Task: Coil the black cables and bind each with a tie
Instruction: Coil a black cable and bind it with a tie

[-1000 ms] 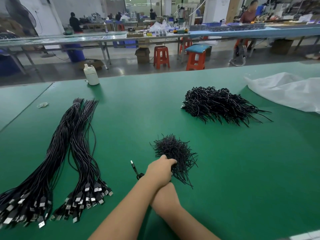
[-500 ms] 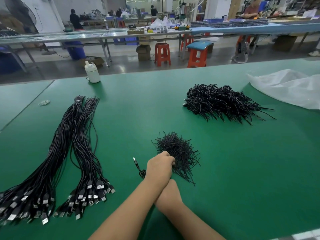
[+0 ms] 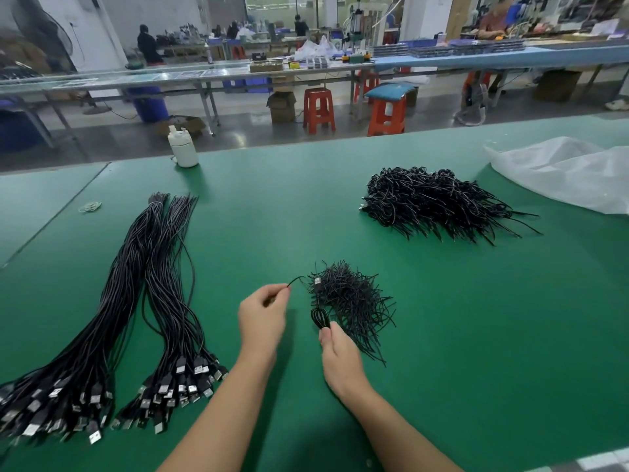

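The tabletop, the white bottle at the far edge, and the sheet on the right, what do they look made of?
The tabletop looks like a matte green rubber or vinyl mat: even colour, soft sheen, a seam at the left. The white bottle appears to be opaque plastic, smooth and slightly glossy. The sheet looks like thin translucent plastic film, crumpled and folded; it may be a bag.

White bottle (image 3: 183,148) (far edge), clear plastic bag (image 3: 565,173), orange stools (image 3: 318,110)

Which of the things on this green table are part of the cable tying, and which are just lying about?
Part of the job: coiled cable in the right hand; tie pinched by the left hand; pile of ties; uncoiled cables; finished heap.

Lying about: white bottle; plastic bag; rubber bands.
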